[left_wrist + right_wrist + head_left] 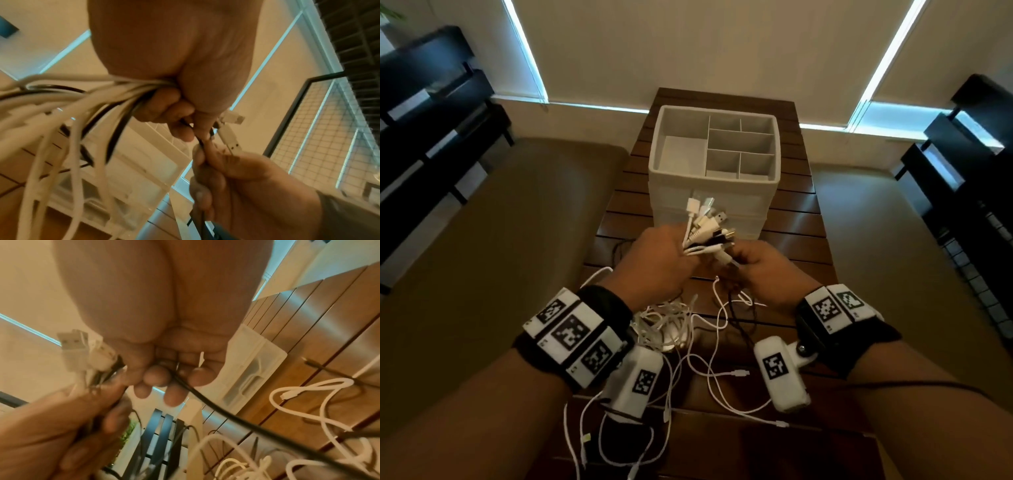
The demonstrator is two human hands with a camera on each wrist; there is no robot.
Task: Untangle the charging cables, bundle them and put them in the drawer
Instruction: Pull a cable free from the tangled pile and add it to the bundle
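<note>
My left hand (661, 253) grips a bundle of white and black charging cables (707, 226) above the wooden table (804, 219), plug ends fanning up toward the drawer unit (714, 164). In the left wrist view the fist (174, 104) closes round the cords (82, 104). My right hand (760, 267) meets it from the right and holds a black cable (216, 407) in its curled fingers (156, 378). USB plugs (76, 348) stick out beside it. The rest of the cables (681, 329) hang down in a tangle onto the table between my wrists.
The white drawer unit has an open divided tray (743, 147) on top and stands mid-table, just beyond my hands. A beige couch (500, 240) lies left of the table. Dark shelving (431, 102) stands at the left and dark furniture (969, 171) at the right.
</note>
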